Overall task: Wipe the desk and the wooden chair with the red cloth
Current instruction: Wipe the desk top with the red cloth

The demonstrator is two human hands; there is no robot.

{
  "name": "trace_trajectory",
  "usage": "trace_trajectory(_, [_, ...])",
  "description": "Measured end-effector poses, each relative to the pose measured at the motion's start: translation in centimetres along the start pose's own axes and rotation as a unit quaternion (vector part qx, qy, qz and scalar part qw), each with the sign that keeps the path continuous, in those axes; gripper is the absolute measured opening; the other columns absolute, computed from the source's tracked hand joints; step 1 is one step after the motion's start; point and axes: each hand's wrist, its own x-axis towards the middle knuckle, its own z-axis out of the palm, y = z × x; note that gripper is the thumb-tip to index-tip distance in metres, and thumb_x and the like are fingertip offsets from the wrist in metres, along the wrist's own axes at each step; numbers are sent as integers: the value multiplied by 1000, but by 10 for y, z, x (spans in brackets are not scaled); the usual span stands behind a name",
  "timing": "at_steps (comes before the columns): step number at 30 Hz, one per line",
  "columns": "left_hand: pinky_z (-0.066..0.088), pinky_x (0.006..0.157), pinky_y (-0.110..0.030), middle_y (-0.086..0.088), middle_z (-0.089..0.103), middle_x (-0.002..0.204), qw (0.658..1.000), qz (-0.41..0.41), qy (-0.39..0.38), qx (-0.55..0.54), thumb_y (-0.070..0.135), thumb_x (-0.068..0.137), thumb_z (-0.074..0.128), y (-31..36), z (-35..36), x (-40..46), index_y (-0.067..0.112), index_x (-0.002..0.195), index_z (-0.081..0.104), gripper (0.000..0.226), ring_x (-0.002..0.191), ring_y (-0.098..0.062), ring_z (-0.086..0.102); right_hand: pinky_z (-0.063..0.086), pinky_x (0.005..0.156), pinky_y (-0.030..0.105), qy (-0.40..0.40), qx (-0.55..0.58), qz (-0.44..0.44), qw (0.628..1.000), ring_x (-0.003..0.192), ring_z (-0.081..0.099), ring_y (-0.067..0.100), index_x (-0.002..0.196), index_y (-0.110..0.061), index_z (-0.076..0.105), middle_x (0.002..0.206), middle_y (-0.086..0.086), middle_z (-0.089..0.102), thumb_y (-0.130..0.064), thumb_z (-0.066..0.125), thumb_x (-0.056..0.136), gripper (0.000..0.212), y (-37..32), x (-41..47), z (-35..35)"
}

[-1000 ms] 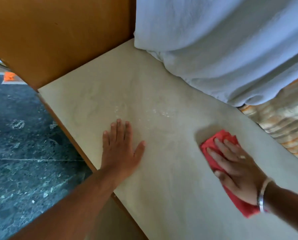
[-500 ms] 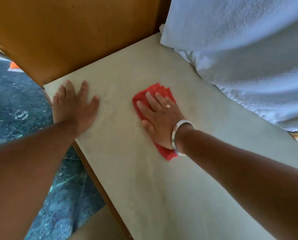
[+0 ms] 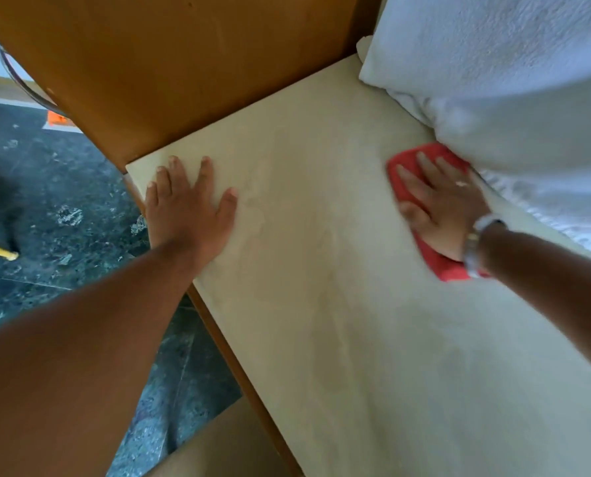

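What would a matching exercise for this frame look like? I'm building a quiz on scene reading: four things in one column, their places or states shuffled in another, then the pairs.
Things:
1. red cloth
2. left hand
3. white towel
4. right hand

Places or states:
A. flat and bare near the desk's left edge
B. bunched along the desk's far right side
C. pressed flat on the desk under a palm
D. wears a ring and a bangle

Pairs: 1-C, 2-A, 3-B, 4-D
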Motion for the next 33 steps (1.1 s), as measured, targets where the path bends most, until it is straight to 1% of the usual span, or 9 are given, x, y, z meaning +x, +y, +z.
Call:
trace_trajectory(3, [14,120,-53,-24,15,163,1000,-3,1,-9,65,94,13,0,-2,-1,27,157,17,73,149,-43,16,7,119,47,-9,12,-31,999,148,6,33,153,-28,9,162,12,7,-46,25,96,62,-86,34,-1])
trace_trajectory(6, [11,121,-51,-23,14,164,1000,0,-6,-29,63,95,17,-1,-4,-3,27,158,17,72,150,-41,14,8,118,50,-23,35,-184,982,148,11,33,152,-34,13,162,6,12,-50,31,91,66,-160,-27,6])
trace_trajectory(11, [13,121,-51,-23,15,164,1000,-1,-2,-21,64,95,16,1,-2,-4,28,157,17,71,150,-41,16,16,119,44,-66,60,-334,938,145,27,26,147,-36,33,157,-1,31,-55,49,82,70,-102,-159,5])
trace_trajectory(16, [12,121,-50,-22,15,164,1000,-3,5,-18,65,95,15,1,-1,-1,29,157,15,72,151,-41,15,5,120,37,6,20,-176,984,143,24,39,149,-23,31,156,15,30,-53,35,91,65,-22,-53,0])
trace_trajectory(20, [10,121,-50,-21,13,165,1000,1,2,-21,63,95,16,0,0,-1,28,158,15,71,151,-40,13,6,120,45,-8,8,31,999,147,12,34,152,-32,13,162,12,12,-55,18,92,64,-60,88,-7])
trace_trajectory(23, [12,121,-51,-22,15,164,1000,-2,6,-22,62,95,16,-1,0,-1,27,157,17,71,150,-41,15,8,119,48,-10,7,4,1000,148,7,31,152,-32,9,162,10,8,-50,18,94,62,-127,136,-3])
trace_trajectory(26, [12,121,-51,-22,16,164,1000,0,5,-29,60,95,19,-2,0,-1,27,157,19,70,150,-41,15,9,118,47,-15,29,-83,996,149,5,30,152,-35,9,163,4,5,-51,18,93,61,-173,102,1])
trace_trajectory(29, [10,121,-50,-22,13,164,999,-2,-6,-36,57,97,22,-1,-1,-1,27,157,19,67,151,-40,13,10,120,46,-17,50,-112,992,149,8,29,152,-35,11,163,3,10,-54,15,91,64,-141,20,3])
trace_trajectory(33, [9,121,-50,-22,12,165,999,-4,-11,-41,57,97,22,-1,-2,0,28,157,19,67,151,-40,12,13,119,47,-5,61,98,993,147,14,34,151,-32,20,161,10,16,-55,18,88,68,-53,-70,1])
